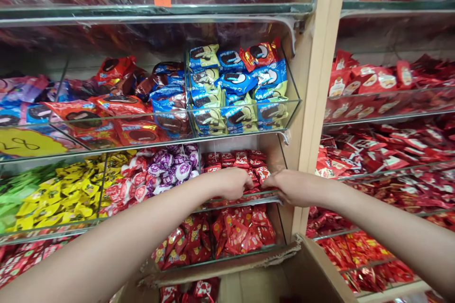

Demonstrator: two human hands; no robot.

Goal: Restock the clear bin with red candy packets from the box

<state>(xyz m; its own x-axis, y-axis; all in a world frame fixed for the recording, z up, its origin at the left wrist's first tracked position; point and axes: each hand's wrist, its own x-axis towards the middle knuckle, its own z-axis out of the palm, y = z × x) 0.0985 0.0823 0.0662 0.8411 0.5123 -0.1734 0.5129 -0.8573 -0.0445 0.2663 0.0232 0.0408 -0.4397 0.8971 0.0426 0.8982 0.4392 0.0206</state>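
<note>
Small red-and-white snack packets (241, 158) lie in rows in a glass-walled compartment on the middle shelf. My left hand (235, 183) reaches over the front of this compartment, its fingers curled down among the packets. What those fingers hold is hidden. From the right, my right hand (286, 186) reaches in by the wooden upright, its fingers closed at the edge of a red-and-white packet (262, 173). Below my arms stands an open cardboard box (316, 270) with a few similar red packets (206, 289) inside at the left.
Purple-wrapped sweets (174, 163) and yellow packets (71, 189) fill compartments to the left. Blue cookie packets (234, 83) sit on the glass shelf above. A wooden upright (316, 80) divides the shelving. Red packets (245, 229) lie on the shelf below. A yellow price sign (31, 142) hangs left.
</note>
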